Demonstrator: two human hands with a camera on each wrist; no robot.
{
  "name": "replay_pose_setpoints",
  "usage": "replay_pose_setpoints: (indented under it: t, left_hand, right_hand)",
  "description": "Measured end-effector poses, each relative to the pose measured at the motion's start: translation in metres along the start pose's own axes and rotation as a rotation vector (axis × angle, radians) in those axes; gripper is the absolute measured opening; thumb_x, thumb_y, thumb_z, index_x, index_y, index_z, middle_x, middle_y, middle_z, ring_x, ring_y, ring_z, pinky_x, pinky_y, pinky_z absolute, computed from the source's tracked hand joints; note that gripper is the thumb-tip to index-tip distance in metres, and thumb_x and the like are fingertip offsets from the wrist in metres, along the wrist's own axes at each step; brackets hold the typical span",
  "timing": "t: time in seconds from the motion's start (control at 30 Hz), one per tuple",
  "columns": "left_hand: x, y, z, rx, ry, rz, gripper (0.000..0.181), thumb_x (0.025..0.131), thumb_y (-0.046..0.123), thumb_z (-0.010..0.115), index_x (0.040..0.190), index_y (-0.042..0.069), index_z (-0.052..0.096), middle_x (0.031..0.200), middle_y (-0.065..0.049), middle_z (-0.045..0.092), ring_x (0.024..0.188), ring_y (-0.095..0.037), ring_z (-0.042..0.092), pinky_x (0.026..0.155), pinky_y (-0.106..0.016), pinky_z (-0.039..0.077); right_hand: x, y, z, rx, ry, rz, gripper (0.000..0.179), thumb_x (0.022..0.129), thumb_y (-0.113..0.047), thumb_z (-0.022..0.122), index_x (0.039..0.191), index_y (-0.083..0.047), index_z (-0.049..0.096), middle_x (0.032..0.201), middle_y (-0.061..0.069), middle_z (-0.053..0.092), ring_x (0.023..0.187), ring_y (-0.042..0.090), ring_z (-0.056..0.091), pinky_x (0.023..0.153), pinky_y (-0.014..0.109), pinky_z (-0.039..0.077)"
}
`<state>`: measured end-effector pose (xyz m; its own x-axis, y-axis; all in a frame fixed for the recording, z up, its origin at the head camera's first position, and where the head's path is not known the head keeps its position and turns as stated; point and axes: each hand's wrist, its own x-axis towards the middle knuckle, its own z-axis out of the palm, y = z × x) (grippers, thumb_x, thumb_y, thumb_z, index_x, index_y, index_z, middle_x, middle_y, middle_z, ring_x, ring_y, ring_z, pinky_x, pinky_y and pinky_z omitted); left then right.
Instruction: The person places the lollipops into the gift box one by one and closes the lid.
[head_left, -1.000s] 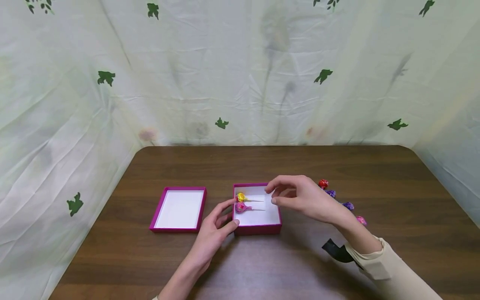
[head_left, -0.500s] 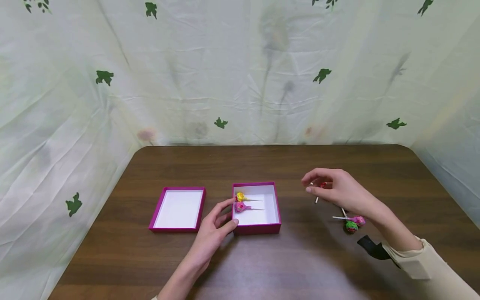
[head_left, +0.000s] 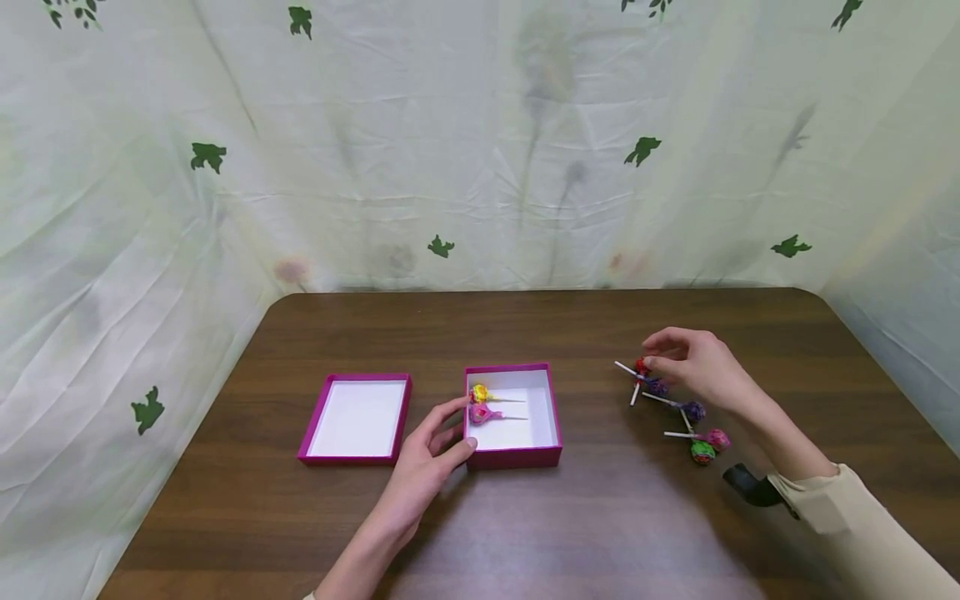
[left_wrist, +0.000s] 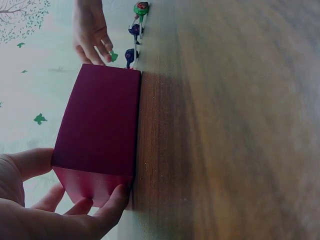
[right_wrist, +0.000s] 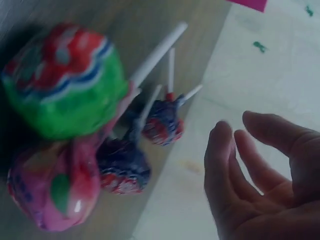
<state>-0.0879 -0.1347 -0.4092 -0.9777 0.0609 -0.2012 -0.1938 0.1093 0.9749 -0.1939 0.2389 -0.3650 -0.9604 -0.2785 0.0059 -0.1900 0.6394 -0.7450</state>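
Observation:
My left hand (head_left: 431, 454) rests against the left wall of an open magenta box (head_left: 517, 458), its thumb at the front corner and its other fingers along that side. A yellow lollipop (head_left: 480, 393) and a pink lollipop (head_left: 482, 414) lie side by side in the white interior, sticks to the right. My right hand (head_left: 705, 367) hovers over the far end of a row of lollipops, with thumb and fingers apart. Just by its fingertips is a red lollipop (head_left: 641, 365), partly hidden. Nothing shows between its fingers (right_wrist: 220, 155) in the right wrist view.
Nearer along the row lie two purple lollipops (head_left: 693, 412), another pink lollipop (head_left: 717, 439) and a green one (head_left: 702, 452), their sticks crossing. The box's magenta lid (head_left: 403, 417) lies to the left, white inside up. A hanging cloth (head_left: 480, 167) backs the wooden table (head_left: 525, 533).
My right hand has moved from above the box's right side rightward to the red lollipop, uncovering the nearer lollipops and sticks. My left hand has stayed at the box.

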Motion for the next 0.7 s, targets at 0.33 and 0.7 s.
replay_pose_setpoints:
  t: [0.33,0.7]
  left_hand:
    - [-0.001,0.0,0.0,-0.001,-0.004,-0.001,0.05,0.094,0.015,0.066,0.14,0.024,0.052,0.152,-0.003,0.036,0.133,-0.037,0.041,0.102,-0.055,0.04]
    - [0.0,-0.001,0.0,0.006,-0.003,0.001,0.05,0.093,0.015,0.067,0.14,0.025,0.053,0.152,-0.003,0.036,0.133,-0.037,0.041,0.102,-0.056,0.04]
  right_hand:
    - [0.019,0.018,0.004,-0.175,-0.018,0.056,0.028,0.088,-0.022,0.073,0.106,-0.002,0.067,0.093,0.007,0.07,0.079,0.018,0.063,0.068,0.034,0.048]
    - [0.038,0.026,0.018,-0.222,-0.051,0.013,0.031,0.079,-0.021,0.081,0.099,-0.002,0.069,0.083,0.001,0.069,0.077,0.016,0.061,0.071,0.035,0.044]
